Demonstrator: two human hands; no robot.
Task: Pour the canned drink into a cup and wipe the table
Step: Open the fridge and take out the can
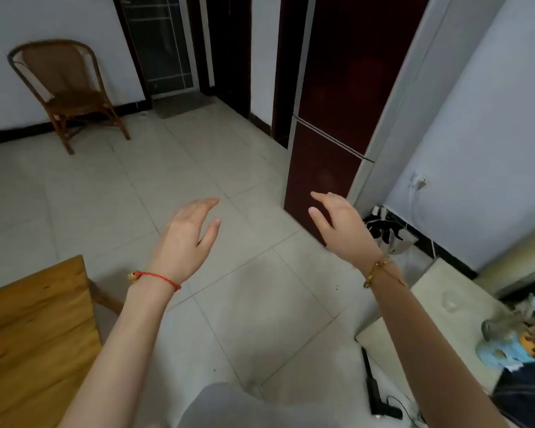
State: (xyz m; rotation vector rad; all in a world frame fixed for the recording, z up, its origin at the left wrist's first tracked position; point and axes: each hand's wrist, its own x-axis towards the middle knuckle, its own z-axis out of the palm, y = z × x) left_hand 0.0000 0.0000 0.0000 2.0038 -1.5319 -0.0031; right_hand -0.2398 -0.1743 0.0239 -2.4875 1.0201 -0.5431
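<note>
1. While both hands are raised over the tiled floor, neither holds anything: the left hand and the right hand have relaxed, slightly parted fingers
2. No can or cup shows in view; only a corner of the wooden table appears at lower left
3. The dark red refrigerator stands just ahead; if the drink is there, I judge it best to reach with the right hand
4. Keep the left hand free for the cup

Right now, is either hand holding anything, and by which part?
Nothing is held. The left hand and right hand are both open, fingers relaxed, above the tiled floor.
</note>
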